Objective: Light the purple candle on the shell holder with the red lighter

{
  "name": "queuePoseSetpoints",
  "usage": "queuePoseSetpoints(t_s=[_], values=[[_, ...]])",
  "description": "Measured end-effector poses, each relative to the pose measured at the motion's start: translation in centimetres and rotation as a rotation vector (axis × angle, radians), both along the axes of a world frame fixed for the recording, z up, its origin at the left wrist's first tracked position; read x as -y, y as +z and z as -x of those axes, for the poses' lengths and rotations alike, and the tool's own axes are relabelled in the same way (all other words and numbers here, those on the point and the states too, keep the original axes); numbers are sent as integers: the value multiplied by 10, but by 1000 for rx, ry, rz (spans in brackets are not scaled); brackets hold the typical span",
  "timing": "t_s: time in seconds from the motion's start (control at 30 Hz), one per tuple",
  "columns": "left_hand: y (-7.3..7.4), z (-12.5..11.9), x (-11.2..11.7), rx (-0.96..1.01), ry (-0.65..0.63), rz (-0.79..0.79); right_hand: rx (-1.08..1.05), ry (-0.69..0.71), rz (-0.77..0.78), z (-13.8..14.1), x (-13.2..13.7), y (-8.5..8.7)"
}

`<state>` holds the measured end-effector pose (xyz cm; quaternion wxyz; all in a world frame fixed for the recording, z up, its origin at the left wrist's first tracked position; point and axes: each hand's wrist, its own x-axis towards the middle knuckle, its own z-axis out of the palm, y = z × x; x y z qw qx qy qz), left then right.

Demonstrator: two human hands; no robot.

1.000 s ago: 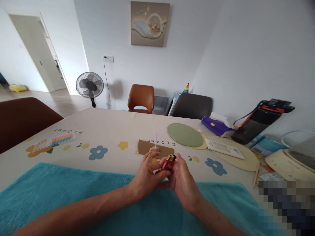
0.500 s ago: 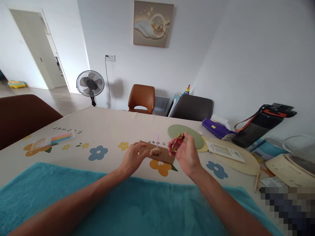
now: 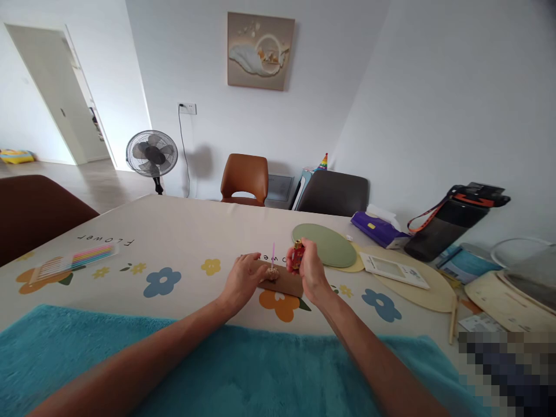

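Observation:
A thin pink candle point(image 3: 273, 255) stands upright in a small beige lump point(image 3: 272, 274), which rests on a brown cardboard piece point(image 3: 286, 282). My right hand point(image 3: 311, 267) is closed around a red lighter point(image 3: 297, 256) with a gold-coloured top, held upright just right of the candle. To the left of the lump, my left hand point(image 3: 245, 279) has its fingers apart, reaching over the cardboard's left end. Its fingertips come close to the lump; whether they touch it I cannot tell. No flame shows at the lighter or the candle.
A pack of coloured candles point(image 3: 92, 255) lies on the left. Right of my hands are a green oval mat point(image 3: 324, 245), a purple tissue pack point(image 3: 380, 229), a white frame point(image 3: 394, 270) and a dark bottle point(image 3: 449, 223). A teal towel point(image 3: 243, 376) covers the near edge.
My right hand has brought the lighter left, nearer the candle, and turned it more upright. My left hand has come closer to the lump. The whole view has shifted slightly.

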<state>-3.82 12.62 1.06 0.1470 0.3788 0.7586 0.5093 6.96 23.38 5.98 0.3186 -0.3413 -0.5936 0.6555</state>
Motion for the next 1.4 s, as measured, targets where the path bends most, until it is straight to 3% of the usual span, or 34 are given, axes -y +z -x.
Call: queuePoseSetpoints(t_s=[0.17, 0.4, 0.7, 1.0, 1.2, 1.4], values=[[-1, -2, 1, 77, 11, -60, 0, -6, -16, 0, -2, -3], [10, -6, 19, 245, 115, -121, -49, 9, 9, -3, -2, -7], [20, -11, -7, 383, 61, -297, 17, 1, 36, 4, -3, -9], [15, -23, -13, 502, -37, -263, 35, -6, -4, 6, -5, -11], [11, -22, -17, 462, -68, -284, 35, 1, -25, 6, -7, -12], [17, -21, -19, 422, -76, -268, 107, 20, -114, 7, -3, -12]])
